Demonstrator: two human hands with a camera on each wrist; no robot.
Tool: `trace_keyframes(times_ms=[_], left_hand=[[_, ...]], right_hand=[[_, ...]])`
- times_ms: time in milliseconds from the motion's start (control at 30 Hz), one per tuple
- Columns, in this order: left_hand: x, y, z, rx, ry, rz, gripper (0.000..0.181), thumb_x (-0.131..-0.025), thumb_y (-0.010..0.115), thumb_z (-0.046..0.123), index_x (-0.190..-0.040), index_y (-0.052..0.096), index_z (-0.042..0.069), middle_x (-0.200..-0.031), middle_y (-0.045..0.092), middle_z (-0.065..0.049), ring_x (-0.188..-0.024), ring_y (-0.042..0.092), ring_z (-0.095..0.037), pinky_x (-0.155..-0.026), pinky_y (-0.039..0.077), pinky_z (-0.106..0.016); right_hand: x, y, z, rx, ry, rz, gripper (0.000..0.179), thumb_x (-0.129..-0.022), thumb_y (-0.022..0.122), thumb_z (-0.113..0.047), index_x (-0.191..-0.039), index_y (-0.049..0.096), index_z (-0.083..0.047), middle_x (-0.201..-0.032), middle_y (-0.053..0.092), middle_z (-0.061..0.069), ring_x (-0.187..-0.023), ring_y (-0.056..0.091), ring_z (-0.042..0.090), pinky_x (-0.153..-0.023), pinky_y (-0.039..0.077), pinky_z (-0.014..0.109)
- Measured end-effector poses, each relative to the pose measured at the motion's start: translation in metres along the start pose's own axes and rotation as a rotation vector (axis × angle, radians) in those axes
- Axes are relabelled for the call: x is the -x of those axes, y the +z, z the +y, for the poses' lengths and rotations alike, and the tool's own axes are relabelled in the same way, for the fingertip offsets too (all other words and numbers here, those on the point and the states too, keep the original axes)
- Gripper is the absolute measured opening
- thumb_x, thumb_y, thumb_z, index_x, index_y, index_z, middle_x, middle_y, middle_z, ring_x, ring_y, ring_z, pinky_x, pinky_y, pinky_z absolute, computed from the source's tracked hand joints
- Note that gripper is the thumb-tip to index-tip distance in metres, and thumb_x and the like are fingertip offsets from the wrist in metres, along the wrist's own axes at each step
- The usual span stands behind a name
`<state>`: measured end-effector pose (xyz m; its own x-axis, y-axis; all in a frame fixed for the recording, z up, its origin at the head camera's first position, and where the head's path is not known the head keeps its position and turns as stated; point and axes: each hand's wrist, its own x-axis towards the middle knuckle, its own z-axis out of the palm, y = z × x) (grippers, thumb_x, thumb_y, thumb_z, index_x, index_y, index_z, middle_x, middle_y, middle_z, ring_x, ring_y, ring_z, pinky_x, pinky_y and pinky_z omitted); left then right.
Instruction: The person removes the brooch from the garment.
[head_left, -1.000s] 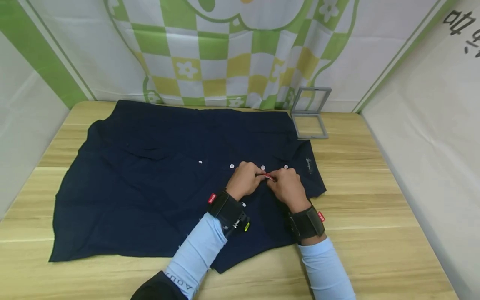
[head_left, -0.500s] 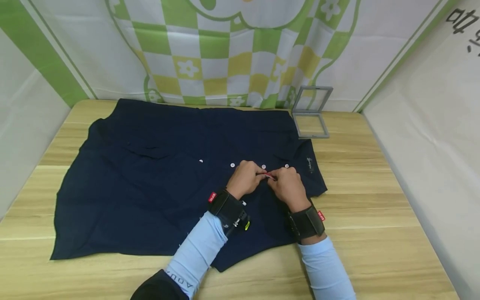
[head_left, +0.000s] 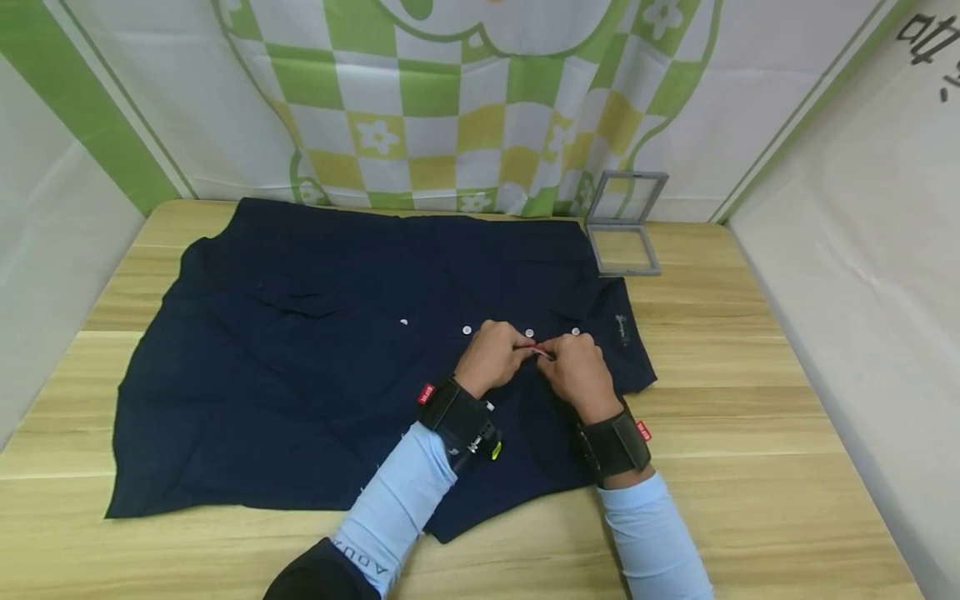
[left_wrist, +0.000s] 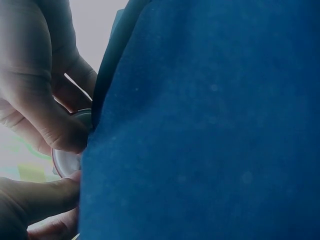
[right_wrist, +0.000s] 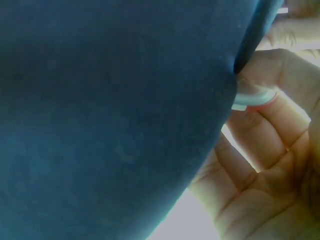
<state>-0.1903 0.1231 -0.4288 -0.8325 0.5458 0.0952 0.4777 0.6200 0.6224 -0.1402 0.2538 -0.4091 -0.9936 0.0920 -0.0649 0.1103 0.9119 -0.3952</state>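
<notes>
I log a wooden surface (head_left: 750,433) carrying a navy shirt (head_left: 285,400), spread out, with a grey two-panel frame (head_left: 628,272) at its far right corner. The left hand (head_left: 491,360) and right hand (head_left: 577,375) work close together over the shirt's right half, both pinching a small red-rimmed disc (left_wrist: 65,162) near the white buttons (head_left: 529,333); whether they also grip cloth, I cannot tell.

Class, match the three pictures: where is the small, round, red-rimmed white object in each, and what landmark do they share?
Head: the small, round, red-rimmed white object shows as a sliver right of and below centre, between the bare left hand and bare right hand.
Left wrist: left side, below the middle, partly hidden.
Right wrist: right side, above the middle, partly hidden.
Shared landmark: the navy-blue fabric shirt.
</notes>
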Motion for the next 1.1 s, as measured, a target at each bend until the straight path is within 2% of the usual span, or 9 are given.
trace_keyframes(times_ms=[567,667,733,800,900,1033,1100], left_hand=[[0.0,-0.001,-0.001,0.0,-0.015,-0.011,0.014,-0.083,0.065,0.02,-0.093,0.073,0.015,-0.092,0.069,0.001,-0.06,0.052,-0.007,-0.052,0.038,-0.018],[0.001,0.002,-0.001,0.008,-0.023,-0.022,0.013,-0.083,0.065,0.019,-0.092,0.073,0.015,-0.093,0.069,0.001,-0.066,0.056,-0.007,-0.057,0.042,-0.019],[0.002,0.004,0.0,0.019,-0.027,-0.038,0.014,-0.082,0.066,0.018,-0.094,0.073,0.015,-0.095,0.069,0.001,-0.07,0.058,-0.007,-0.06,0.044,-0.02],[0.003,0.006,0.001,0.038,-0.033,-0.062,0.015,-0.082,0.066,0.018,-0.095,0.073,0.014,-0.095,0.069,0.001,-0.073,0.059,-0.007,-0.063,0.046,-0.021],[0.003,0.006,0.002,0.049,-0.037,-0.109,0.016,-0.083,0.064,0.014,-0.097,0.072,0.013,-0.096,0.068,0.0,-0.075,0.06,-0.009,-0.065,0.048,-0.023],[0.002,0.0,-0.001,0.05,-0.035,-0.146,0.023,-0.078,0.061,0.006,-0.099,0.07,0.013,-0.096,0.067,0.0,-0.077,0.058,-0.01,-0.066,0.047,-0.025],[0.002,-0.006,-0.003,0.052,-0.032,-0.151,0.026,-0.075,0.061,0.004,-0.099,0.07,0.013,-0.096,0.066,-0.001,-0.079,0.057,-0.011,-0.068,0.047,-0.026]], right_hand=[[-0.001,0.001,-0.001,0.027,-0.019,-0.001,0.011,-0.082,0.064,-0.017,-0.082,0.072,-0.011,-0.058,0.051,0.002,-0.049,0.046,0.016,-0.044,0.035,0.024],[0.001,0.001,0.005,0.019,-0.074,-0.008,0.012,-0.081,0.065,-0.016,-0.088,0.072,-0.008,-0.063,0.057,0.003,-0.051,0.048,0.015,-0.046,0.037,0.025],[0.004,-0.002,0.01,-0.01,-0.143,-0.022,0.017,-0.08,0.066,-0.016,-0.094,0.07,-0.006,-0.073,0.064,0.005,-0.059,0.055,0.016,-0.052,0.044,0.027],[0.009,-0.01,0.017,-0.075,-0.185,-0.043,0.026,-0.08,0.067,-0.018,-0.102,0.067,-0.005,-0.088,0.067,0.007,-0.073,0.061,0.018,-0.061,0.049,0.03],[0.018,-0.028,0.023,-0.218,-0.165,-0.051,0.035,-0.083,0.065,-0.027,-0.112,0.063,-0.009,-0.108,0.064,0.007,-0.096,0.06,0.022,-0.077,0.049,0.037],[0.02,-0.047,0.02,-0.567,-0.059,-0.007,0.037,-0.086,0.059,-0.036,-0.112,0.061,-0.01,-0.111,0.061,0.005,-0.101,0.057,0.022,-0.082,0.048,0.036],[0.014,-0.049,0.014,-0.798,-0.017,0.011,0.035,-0.087,0.057,-0.035,-0.108,0.061,-0.007,-0.107,0.061,0.005,-0.1,0.056,0.02,-0.083,0.048,0.033]])
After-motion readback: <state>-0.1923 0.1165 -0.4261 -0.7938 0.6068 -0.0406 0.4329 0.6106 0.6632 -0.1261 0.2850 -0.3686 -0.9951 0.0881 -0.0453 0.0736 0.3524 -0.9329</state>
